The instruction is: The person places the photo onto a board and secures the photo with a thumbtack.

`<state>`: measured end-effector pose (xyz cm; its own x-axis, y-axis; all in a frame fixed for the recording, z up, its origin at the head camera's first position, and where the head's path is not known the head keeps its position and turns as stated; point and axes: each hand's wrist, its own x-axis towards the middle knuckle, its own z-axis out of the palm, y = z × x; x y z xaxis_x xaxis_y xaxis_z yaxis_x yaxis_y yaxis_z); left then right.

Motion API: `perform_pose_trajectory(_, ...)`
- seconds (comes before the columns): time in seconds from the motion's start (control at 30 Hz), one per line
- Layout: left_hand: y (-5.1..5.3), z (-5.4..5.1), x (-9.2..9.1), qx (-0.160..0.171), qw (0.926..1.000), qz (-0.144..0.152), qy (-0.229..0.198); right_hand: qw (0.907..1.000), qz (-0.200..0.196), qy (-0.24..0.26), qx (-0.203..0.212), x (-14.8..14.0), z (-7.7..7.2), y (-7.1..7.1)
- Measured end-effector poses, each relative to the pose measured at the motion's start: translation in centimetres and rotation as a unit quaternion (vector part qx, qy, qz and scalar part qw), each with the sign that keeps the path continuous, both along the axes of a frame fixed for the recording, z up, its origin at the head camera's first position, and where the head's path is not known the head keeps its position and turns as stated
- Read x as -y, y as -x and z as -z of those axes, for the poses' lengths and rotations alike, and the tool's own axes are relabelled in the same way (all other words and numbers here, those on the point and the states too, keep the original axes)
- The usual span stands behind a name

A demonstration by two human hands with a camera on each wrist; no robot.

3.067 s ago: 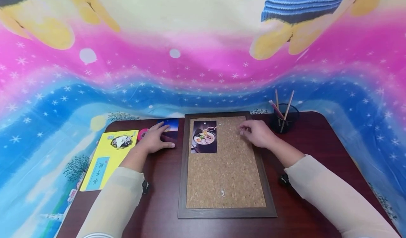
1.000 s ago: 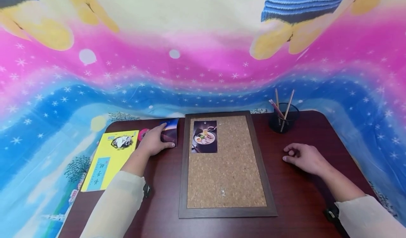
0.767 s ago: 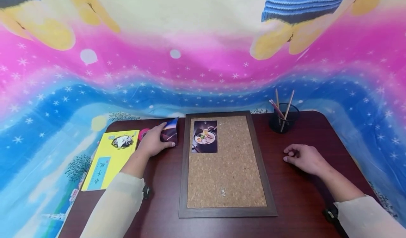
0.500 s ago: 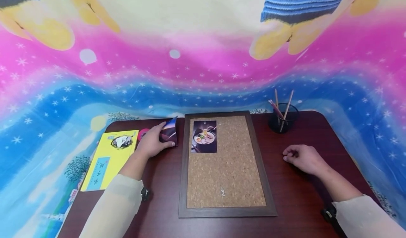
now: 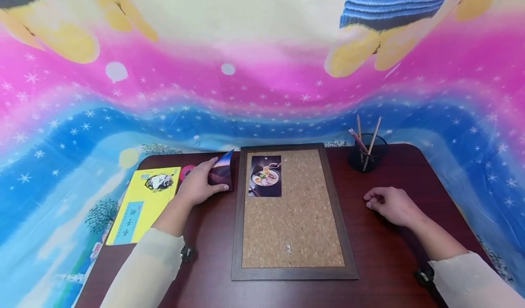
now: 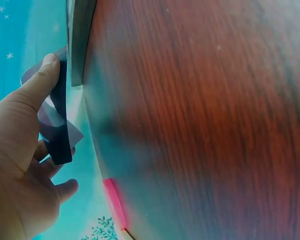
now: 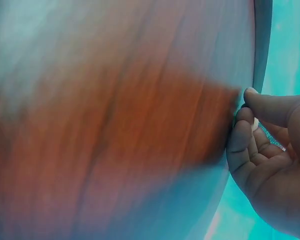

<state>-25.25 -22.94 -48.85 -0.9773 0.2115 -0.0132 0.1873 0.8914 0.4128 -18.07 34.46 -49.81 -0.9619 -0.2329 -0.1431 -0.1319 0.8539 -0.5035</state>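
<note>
My left hand [image 5: 198, 185] grips a photo print [image 5: 221, 173] with a blue sky and dark lower part, left of the framed corkboard [image 5: 293, 226]. The print is bent and lifted at its right side; in the left wrist view the thumb presses on the curved photo [image 6: 61, 125] and the fingers lie behind it. A ramen photo [image 5: 265, 177] is on the board's upper left. To the right of the board, my right hand [image 5: 393, 205] rests near the table with loosely curled fingers. In the right wrist view, its thumb and forefinger touch; a small pale spot there is unclear.
A yellow book [image 5: 143, 207] lies at the left, with a pink round object [image 5: 186, 171] partly behind my left hand. A black mesh cup [image 5: 365, 160] with pencils stands at the back right. Small clear bits [image 5: 288, 248] sit low on the corkboard.
My right hand has come away from the board's upper right to the table at the right. The photo under my left hand, flat before, is now gripped and bent up.
</note>
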Motion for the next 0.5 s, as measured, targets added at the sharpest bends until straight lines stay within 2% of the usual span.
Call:
perform_pose_trajectory(0.3, -0.7, -0.7, -1.0, -0.012, 0.9997, 0.023, 0.003, 0.9998, -0.004, 0.016, 0.008, 1.0, -0.5, 0.0)
perform_pose_trajectory(0.5, -1.3, -1.1, -1.8, -0.021, 0.9991, 0.038, -0.003, 0.9996, -0.012, 0.023, -0.006, 1.6, -0.7, -0.2)
